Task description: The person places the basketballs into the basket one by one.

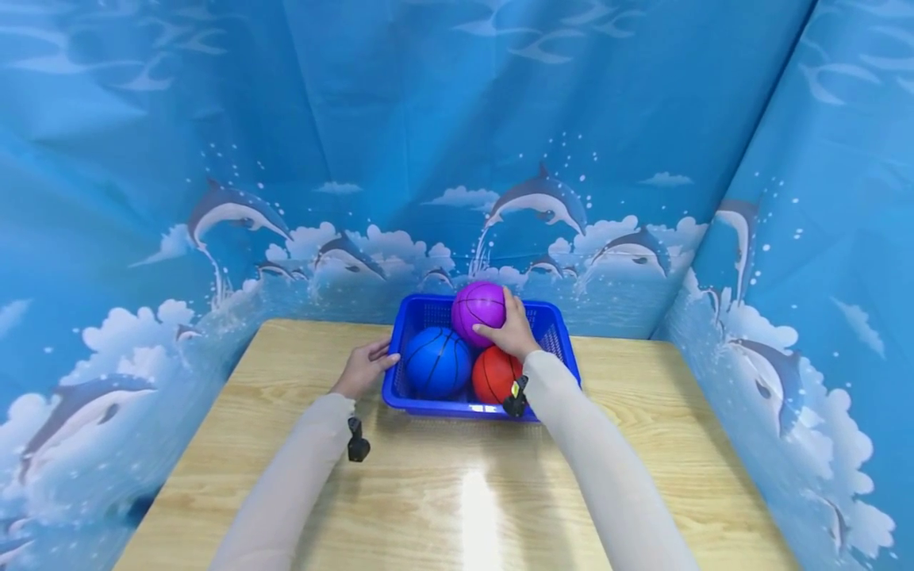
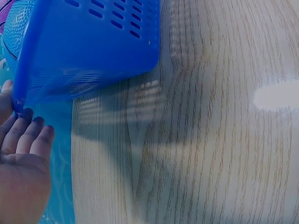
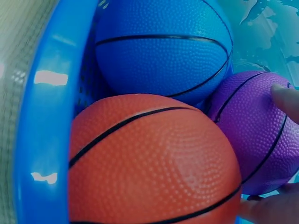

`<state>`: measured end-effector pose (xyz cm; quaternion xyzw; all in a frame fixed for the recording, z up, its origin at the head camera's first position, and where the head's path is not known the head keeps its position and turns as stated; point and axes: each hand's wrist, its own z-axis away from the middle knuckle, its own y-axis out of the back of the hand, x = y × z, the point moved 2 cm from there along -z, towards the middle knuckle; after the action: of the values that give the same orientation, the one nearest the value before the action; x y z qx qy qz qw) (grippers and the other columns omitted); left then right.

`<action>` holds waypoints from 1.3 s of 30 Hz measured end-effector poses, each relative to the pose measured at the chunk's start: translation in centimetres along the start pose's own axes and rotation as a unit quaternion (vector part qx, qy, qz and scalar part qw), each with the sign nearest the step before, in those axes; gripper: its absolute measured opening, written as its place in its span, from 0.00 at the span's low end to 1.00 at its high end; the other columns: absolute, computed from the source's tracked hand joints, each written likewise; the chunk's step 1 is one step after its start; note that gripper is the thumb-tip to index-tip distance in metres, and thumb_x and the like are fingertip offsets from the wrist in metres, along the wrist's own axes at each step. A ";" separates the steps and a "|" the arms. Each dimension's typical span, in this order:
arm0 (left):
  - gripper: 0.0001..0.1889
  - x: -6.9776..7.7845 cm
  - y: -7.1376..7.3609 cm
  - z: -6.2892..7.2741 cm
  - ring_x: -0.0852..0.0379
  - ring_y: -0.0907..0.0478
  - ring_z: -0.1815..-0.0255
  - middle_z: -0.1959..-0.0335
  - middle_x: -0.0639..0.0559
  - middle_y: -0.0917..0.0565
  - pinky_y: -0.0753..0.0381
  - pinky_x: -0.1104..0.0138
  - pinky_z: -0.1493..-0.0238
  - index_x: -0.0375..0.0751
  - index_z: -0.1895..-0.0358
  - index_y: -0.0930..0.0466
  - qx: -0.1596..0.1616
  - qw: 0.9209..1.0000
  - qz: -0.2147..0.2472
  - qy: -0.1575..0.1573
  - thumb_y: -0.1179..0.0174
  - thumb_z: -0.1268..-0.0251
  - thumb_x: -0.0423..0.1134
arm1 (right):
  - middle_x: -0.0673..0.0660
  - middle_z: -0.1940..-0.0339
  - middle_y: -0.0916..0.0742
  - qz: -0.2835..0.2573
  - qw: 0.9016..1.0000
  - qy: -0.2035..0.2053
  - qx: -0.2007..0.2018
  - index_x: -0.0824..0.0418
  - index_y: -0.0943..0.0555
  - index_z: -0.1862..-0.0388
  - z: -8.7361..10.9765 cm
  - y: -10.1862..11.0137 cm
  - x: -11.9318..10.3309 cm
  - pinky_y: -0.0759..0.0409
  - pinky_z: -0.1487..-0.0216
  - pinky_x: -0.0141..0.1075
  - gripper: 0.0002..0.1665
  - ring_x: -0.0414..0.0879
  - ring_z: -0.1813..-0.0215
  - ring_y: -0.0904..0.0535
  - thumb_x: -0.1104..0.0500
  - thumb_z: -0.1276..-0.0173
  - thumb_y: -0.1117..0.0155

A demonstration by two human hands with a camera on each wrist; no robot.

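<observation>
A blue plastic basket (image 1: 566, 337) stands on the table and holds a blue toy basketball (image 1: 437, 362), an orange-red one (image 1: 493, 373) and a purple one (image 1: 473, 308). My right hand (image 1: 512, 327) grips the purple ball from its right side, thumb toward the front and fingers behind. That ball sits at the back, higher than the other two. At the basket's left rim, my left hand (image 1: 366, 369) pinches the edge. In the left wrist view its thumb (image 2: 5, 100) lies on one side of the rim, with the fingers (image 2: 30, 135) on the other.
The light wood table (image 1: 400, 492) reaches the curtain (image 1: 400, 159) at the back, which is printed with dolphins and waves. A second curtain side (image 1: 807, 238) borders the table on the right. Both wrists carry small black cameras.
</observation>
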<state>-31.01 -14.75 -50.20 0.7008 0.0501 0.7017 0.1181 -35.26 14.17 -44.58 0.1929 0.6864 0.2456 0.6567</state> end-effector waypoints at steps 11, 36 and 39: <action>0.27 -0.1 -0.1 -0.1 0.37 0.32 0.34 0.37 0.28 0.30 0.29 0.53 0.35 0.25 0.33 0.36 0.002 1.000 -0.009 -0.002 0.43 0.32 0.33 | 0.64 0.23 0.50 -0.018 0.999 0.009 0.047 0.51 0.59 0.21 0.1 -0.9 -0.1 0.32 0.34 0.59 0.64 0.67 0.29 0.41 0.45 0.43 0.27; 0.27 0.4 0.1 0.1 0.38 0.32 0.34 0.36 0.30 0.30 0.29 0.53 0.34 0.27 0.32 0.37 0.003 1.000 -0.018 0.017 0.43 0.31 0.33 | 0.63 0.24 0.45 0.105 0.994 -0.005 -0.008 0.49 0.51 0.22 -0.9 1.8 0.0 0.26 0.40 0.61 0.59 0.71 0.32 0.41 0.48 0.45 0.26; 0.27 0.4 -0.1 0.1 0.38 0.32 0.34 0.36 0.30 0.30 0.29 0.53 0.34 0.27 0.32 0.37 0.002 0.999 -0.028 0.019 0.44 0.30 0.34 | 0.64 0.26 0.41 0.102 0.995 -0.015 -0.010 0.54 0.52 0.23 -0.9 2.0 0.3 0.26 0.39 0.60 0.59 0.69 0.32 0.39 0.47 0.45 0.26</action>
<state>-30.92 -14.60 -49.82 0.6861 0.0730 0.7111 0.1354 -36.30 15.85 -43.61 0.2591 0.6503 0.3155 0.6407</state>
